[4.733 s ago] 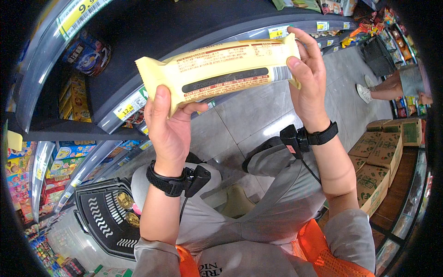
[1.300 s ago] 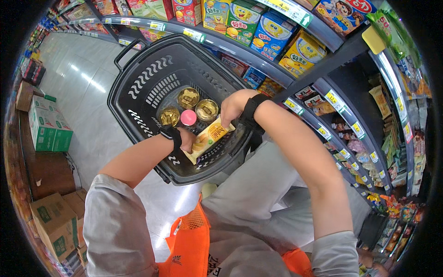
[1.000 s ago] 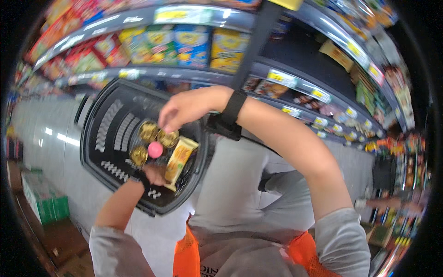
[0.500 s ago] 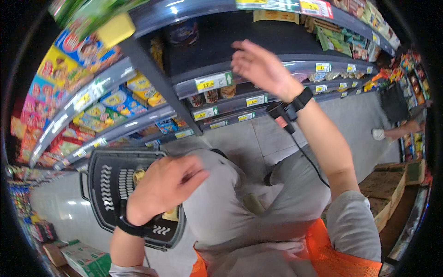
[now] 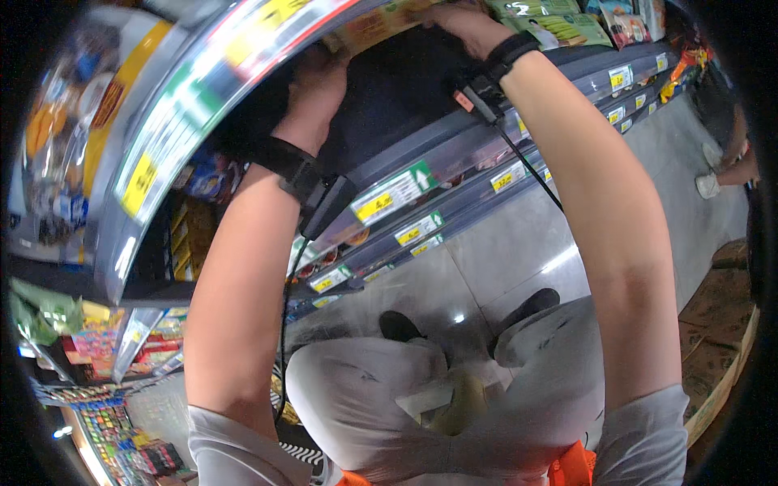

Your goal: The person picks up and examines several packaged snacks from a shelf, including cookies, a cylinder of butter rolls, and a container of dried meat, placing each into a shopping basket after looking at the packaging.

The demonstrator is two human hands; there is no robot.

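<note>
Reaching to the pack (image 5: 379, 24) inside the shelf (image 5: 397, 97).
I have left hand (image 5: 318, 83) and right hand (image 5: 468, 26) at its ends, likely for balance; I cannot tell whether either is pinching.

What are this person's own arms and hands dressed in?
Short grey sleeves end above the elbows. The left hand and right hand look gloveless. Each wrist wears a black strap carrying a small black box with a dark cable; the right box bears an orange-pink patch.
</note>
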